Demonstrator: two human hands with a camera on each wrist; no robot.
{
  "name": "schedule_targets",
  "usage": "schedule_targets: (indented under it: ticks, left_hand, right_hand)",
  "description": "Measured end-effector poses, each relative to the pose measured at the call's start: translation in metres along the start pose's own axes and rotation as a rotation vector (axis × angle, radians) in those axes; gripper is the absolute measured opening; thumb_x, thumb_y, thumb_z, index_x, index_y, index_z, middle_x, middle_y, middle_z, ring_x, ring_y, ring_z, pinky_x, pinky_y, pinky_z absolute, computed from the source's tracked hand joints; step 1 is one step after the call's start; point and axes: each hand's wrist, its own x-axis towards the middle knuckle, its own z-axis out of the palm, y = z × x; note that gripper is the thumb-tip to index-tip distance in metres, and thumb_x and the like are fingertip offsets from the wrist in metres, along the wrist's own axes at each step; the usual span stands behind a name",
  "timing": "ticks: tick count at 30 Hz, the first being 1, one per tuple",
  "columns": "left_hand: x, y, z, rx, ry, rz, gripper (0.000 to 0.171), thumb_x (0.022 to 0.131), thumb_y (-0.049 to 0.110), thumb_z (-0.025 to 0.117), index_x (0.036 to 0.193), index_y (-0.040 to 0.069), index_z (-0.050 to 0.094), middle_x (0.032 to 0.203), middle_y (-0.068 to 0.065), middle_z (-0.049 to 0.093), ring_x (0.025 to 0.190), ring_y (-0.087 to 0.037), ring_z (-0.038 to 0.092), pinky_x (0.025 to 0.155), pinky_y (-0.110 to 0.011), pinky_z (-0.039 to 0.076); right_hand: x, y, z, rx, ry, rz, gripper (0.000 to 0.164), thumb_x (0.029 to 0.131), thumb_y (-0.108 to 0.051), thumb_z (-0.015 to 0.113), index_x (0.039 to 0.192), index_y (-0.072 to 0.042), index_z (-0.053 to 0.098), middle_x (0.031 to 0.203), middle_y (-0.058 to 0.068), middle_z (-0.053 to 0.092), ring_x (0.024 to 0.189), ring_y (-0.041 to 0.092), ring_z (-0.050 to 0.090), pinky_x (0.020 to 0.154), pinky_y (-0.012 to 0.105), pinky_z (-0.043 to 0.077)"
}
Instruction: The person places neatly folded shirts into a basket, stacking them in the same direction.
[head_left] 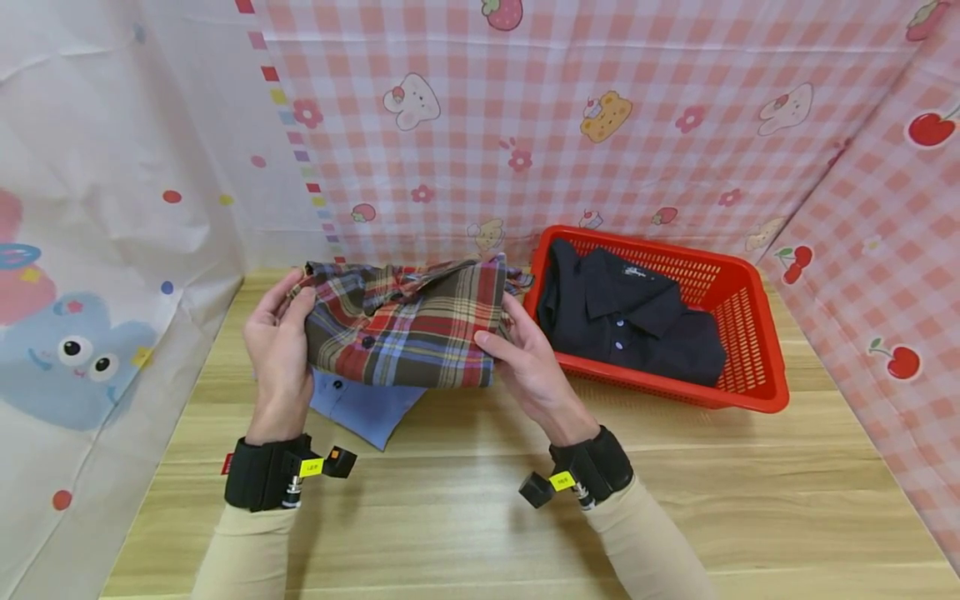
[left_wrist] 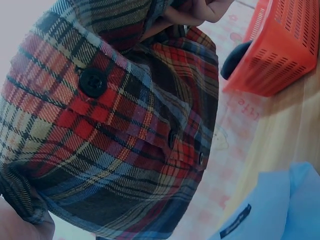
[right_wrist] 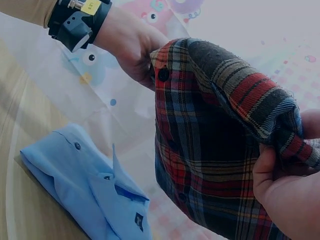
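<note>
- So the plaid flannel button-up shirt (head_left: pixel 405 333) is looking like the risky bit imo: the middle is bunching and bulging, and only the two sides are getting any support, so the fold could easily be coming undone if one side slips.
- The left hand (head_left: pixel 281 350) is pinching the shirt's left edge, thumb on top and fingers going behind the cloth. That's a pretty small hold, so I'm guessing a slip there would be dropping that whole side.
- The right hand (head_left: pixel 534 364) is pinching the right edge, thumb pressing on the front face, fingers tucking behind. If it's catching only the outer layer, the inner ones could be sliding out. I can't tell how many layers it's gripping.
- A light blue button-up shirt (head_left: pixel 367 408) is lying partly below the plaid one, on the wood-grain table (head_left: pixel 465 517). A sagging corner could be dragging on it and messing it up.
- The red perforated basket (head_left: pixel 771 354) is sitting just beside the right hand, so I'd be watching for cloth snagging on its rim. A dark polo shirt (head_left: pixel 637 308) is already taking up much of the inside.
- Position-wise, the plaid shirt is hanging between the two hands, off the tabletop, left of the basket. Can't tell if its far right corner is touching the rim.
</note>
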Motion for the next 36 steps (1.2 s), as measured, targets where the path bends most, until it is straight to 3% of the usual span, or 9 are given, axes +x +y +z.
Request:
schedule_targets:
  ticks: [3, 7, 19, 36]
  left_hand:
    - [-0.004, 0.002, 0.002, 0.002, -0.009, 0.016, 0.033, 0.097, 0.003, 0.068, 0.13, 0.002, 0.069, 0.114, -0.003, 0.07, 0.104, -0.014, 0.064, 0.083, -0.016, 0.055]
    - [-0.008, 0.004, 0.006, 0.005, -0.014, 0.042, 0.032, 0.098, 0.003, 0.067, 0.13, 0.003, 0.069, 0.114, -0.005, 0.07, 0.103, -0.014, 0.064, 0.082, -0.017, 0.055]
    - [-0.016, 0.005, 0.013, 0.013, -0.041, 0.086, 0.031, 0.099, 0.003, 0.066, 0.129, 0.001, 0.069, 0.114, -0.005, 0.069, 0.102, -0.014, 0.065, 0.082, -0.017, 0.055]
    - [-0.028, 0.003, 0.034, -0.042, -0.087, 0.147, 0.03, 0.099, 0.002, 0.064, 0.129, 0.0, 0.069, 0.115, -0.006, 0.066, 0.103, -0.014, 0.065, 0.084, -0.018, 0.054]
  right_hand:
    - [0.0, -0.002, -0.002, 0.013, -0.026, -0.055, 0.073, 0.1, 0.01, 0.048, 0.164, -0.011, 0.02, 0.157, 0.008, 0.045, 0.136, 0.02, 0.049, 0.116, 0.035, 0.04]
    - [-0.002, -0.006, -0.004, 0.022, -0.047, -0.093, 0.066, 0.1, 0.011, 0.047, 0.16, -0.01, 0.029, 0.139, 0.004, 0.058, 0.121, 0.015, 0.058, 0.103, 0.027, 0.05]
    - [-0.008, -0.011, -0.009, 0.026, -0.05, -0.114, 0.067, 0.1, 0.014, 0.045, 0.16, -0.01, 0.027, 0.136, 0.003, 0.06, 0.119, 0.013, 0.06, 0.101, 0.026, 0.051]
    - [-0.02, -0.024, -0.024, -0.027, -0.064, -0.226, 0.064, 0.099, 0.017, 0.042, 0.157, -0.01, 0.033, 0.139, 0.003, 0.058, 0.123, 0.015, 0.056, 0.101, 0.028, 0.05]
